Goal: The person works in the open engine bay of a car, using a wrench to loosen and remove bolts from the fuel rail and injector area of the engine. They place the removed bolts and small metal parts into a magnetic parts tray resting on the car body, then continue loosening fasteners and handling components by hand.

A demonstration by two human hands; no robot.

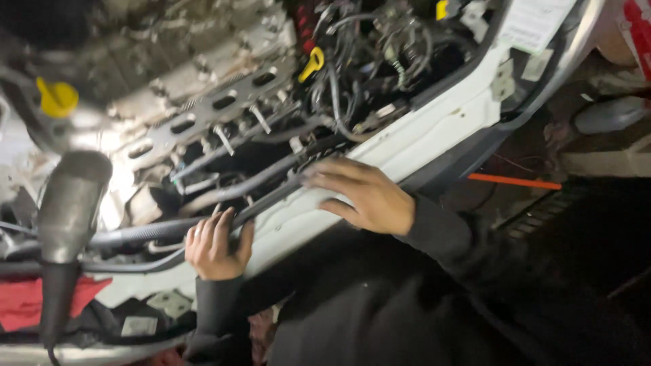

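I look down into an open car engine bay. My left hand point(215, 245) curls its fingers over the front edge of the white body panel point(434, 132), beside a thick black hose point(142, 232). My right hand point(361, 194) lies flat on the same panel's edge with fingers spread, fingertips near a bundle of black hoses and cables point(271, 179). Neither hand holds a tool. Behind the hoses sits a grey metal gasket plate point(203, 112) with oblong holes on the engine.
A yellow cap point(57, 98) stands at the left and a yellow dipstick handle point(312, 64) near the top middle. A dark work lamp point(68, 217) hangs at the left. A red cloth point(27, 301) lies lower left. An orange rod point(515, 181) lies on the floor.
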